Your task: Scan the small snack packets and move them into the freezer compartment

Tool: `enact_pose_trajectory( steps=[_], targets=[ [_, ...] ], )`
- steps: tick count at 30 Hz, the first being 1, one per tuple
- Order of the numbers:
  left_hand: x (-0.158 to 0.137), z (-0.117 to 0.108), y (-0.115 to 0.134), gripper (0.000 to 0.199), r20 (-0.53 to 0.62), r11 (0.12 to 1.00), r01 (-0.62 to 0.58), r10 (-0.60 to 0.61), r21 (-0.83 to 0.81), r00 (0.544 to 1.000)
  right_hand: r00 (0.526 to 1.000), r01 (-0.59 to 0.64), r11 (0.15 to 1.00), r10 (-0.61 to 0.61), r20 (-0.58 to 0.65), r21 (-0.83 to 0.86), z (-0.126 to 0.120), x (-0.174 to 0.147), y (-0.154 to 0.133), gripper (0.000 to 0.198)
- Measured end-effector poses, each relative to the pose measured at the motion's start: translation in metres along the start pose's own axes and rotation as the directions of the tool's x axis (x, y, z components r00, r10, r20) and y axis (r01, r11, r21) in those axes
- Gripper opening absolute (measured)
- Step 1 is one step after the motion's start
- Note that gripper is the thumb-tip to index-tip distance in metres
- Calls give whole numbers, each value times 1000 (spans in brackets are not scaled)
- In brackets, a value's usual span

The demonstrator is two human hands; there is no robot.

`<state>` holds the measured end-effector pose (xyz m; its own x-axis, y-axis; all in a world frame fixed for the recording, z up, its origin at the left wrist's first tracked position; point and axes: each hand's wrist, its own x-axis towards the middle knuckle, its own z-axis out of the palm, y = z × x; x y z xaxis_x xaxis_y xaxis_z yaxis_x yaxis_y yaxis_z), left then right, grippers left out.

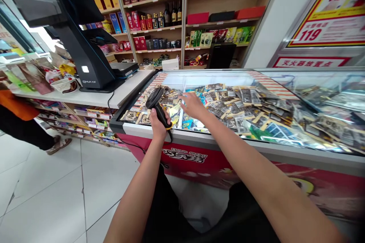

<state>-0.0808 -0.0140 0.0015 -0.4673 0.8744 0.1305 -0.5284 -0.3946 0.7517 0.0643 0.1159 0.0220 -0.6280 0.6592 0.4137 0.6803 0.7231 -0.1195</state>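
In the head view, my left hand is wrapped round the handle of a black barcode scanner. The scanner's head points up and away from me, over the near left part of the chest freezer. My right hand reaches over the freezer with its fingers stretched out to the left, slightly blurred. Beneath it are small snack packets, mostly dark with tan edges; I cannot tell whether the fingertips touch any. A few blue packets lie near a white divider.
To the left, a black checkout machine stands on a white counter. The scanner's cord hangs down the freezer front. Shelves of boxes and bottles rise behind. A person's leg shows at far left.
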Motion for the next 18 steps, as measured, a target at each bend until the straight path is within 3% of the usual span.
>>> enact_pose_trajectory(
  steps=[2, 4, 6, 8, 12, 15, 18],
  targets=[
    [-2, 0, 0, 63, 8, 999, -50, 50, 15, 999, 978, -194, 972, 203, 55, -132, -27, -14, 27, 53],
    [-2, 0, 0, 63, 36, 998, -60, 59, 29, 998, 897, -355, 906, 399, 188, -230, -49, -27, 53, 58],
    [-1, -1, -1, 63, 77, 998, -53, 50, 39, 996, 815, -401, 877, 473, 335, -263, -61, -37, 74, 60],
    [1, -3, 0, 60, 130, 998, -34, 27, 48, 991, 801, -417, 884, 468, 374, -213, -64, -44, 88, 56],
    [5, -3, 6, 53, 245, 996, 58, -71, 62, 967, 892, -449, 883, 434, 126, 138, -54, -50, 96, 63],
    [9, 0, 13, 55, 281, 989, 136, -149, 66, 948, 866, -418, 783, 497, -59, 461, -45, -42, 92, 60],
    [14, 4, 20, 57, 309, 982, 152, -179, 109, 934, 836, -290, 640, 531, -136, 712, -32, -26, 79, 52]
  ],
)
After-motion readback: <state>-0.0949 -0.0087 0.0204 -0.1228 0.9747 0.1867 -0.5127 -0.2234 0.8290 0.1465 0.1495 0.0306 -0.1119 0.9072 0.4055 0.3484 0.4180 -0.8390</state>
